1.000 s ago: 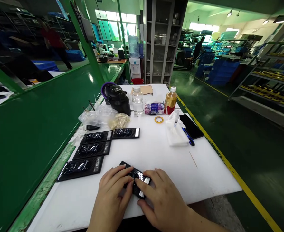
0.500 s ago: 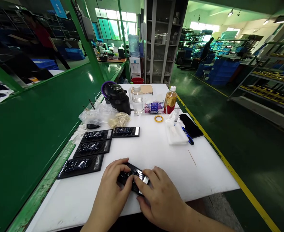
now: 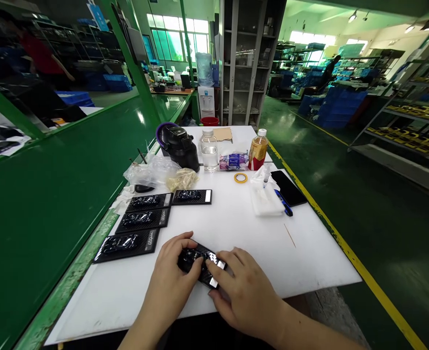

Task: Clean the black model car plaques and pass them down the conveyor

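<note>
Near the front edge of the white table, both hands are on a black carbon-patterned plate (image 3: 207, 280) with a glossy dark model car (image 3: 188, 257) on it. My left hand (image 3: 172, 274) grips the plate's left side, its thumb touching the car. My right hand (image 3: 241, 289) holds the right end, beside a white label, index finger close to the left thumb. To the left lie several similar plates with cars: a front one (image 3: 151, 238), a middle one (image 3: 163, 217) and a back one (image 3: 167, 199), lettered at the right. Another plate (image 3: 208, 196) has a white end.
At the back stand a black jug (image 3: 180, 148), a clear bottle (image 3: 209, 155) and an amber drink bottle (image 3: 258, 150). Yellow tape (image 3: 241, 178), white cloths (image 3: 267, 203), a blue cutter (image 3: 283, 203), a black phone (image 3: 289, 187) and a thin stick (image 3: 289, 235) lie rightward. A person (image 3: 41, 53) is beyond.
The view has shifted slightly. Both hands stay on the plate; my right fingers have drawn back a little from the left thumb, showing more of the white label. The person at left has moved leftward.
</note>
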`<state>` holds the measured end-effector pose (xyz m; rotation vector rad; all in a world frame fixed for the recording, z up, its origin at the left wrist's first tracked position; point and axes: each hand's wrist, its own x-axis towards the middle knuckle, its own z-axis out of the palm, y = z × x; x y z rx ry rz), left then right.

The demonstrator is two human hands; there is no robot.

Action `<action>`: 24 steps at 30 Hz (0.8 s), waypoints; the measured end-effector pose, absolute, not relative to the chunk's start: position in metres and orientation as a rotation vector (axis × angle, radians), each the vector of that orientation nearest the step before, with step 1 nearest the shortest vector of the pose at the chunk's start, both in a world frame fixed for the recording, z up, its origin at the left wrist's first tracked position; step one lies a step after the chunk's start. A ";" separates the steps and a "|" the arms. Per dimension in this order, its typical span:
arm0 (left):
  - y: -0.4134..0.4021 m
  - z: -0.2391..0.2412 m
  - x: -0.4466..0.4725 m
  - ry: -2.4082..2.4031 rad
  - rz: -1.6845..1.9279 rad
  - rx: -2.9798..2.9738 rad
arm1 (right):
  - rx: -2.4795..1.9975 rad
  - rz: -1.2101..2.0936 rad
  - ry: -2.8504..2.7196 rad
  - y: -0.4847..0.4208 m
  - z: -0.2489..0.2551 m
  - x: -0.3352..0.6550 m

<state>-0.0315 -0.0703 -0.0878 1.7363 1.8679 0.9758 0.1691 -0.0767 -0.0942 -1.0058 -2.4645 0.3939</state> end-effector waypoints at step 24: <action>-0.086 -0.088 -0.054 1.773 1.205 1.925 | -0.999 0.195 -2.546 -0.075 -0.094 0.163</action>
